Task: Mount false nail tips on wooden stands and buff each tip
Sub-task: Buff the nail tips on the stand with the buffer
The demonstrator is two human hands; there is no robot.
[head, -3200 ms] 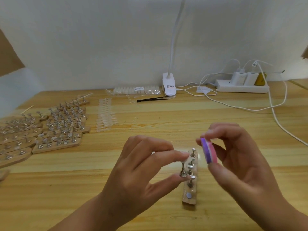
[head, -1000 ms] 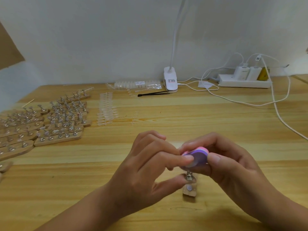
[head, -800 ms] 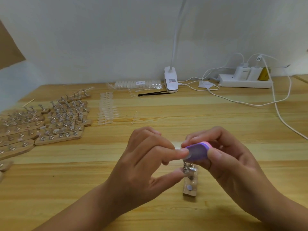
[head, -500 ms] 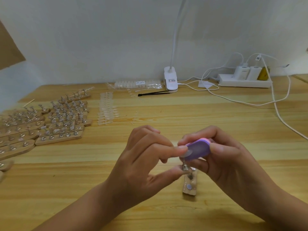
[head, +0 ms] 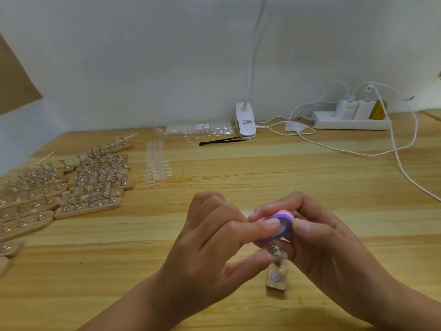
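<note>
- Cardboard [head: 14, 75] leans in at the frame's left edge, far left of and well behind the near stand [head: 276, 280].
- Stand rows [head: 90, 185] lie packed side by side far left of the near stand. They run off the left edge of the frame, and their metal pegs stand up.
- Loose tips [head: 155, 166] lie in strips left of and behind the near stand, just beside the rows' right ends.
- A bare band of tabletop [head: 250, 180] runs between the strips and the hands, and it widens to the right.
- Bag [head: 198, 127], tweezers [head: 222, 140] and lamp clip [head: 245, 121] sit along the back edge by the wall, well behind the near stand.
- The left hand [head: 214, 240] is raised over the near stand's far end. Its index finger and thumb are curled in a narrow pinch at a peg [head: 275, 250].
- The nail tip on that peg cannot be made out between the fingertip and the buffer [head: 284, 223].
- The near stand lies flat on the tabletop with one end toward the viewer and only that end showing.
- The right hand [head: 329, 242] grips the buffer between fingers and thumb. The buffer sits directly above the peg and touches the left index fingertip.
- A cable [head: 405, 173] crosses the tabletop right of and behind the near stand and runs off the right edge.
- The power strip [head: 350, 121] sits at the back edge, far right of and behind the near stand.
</note>
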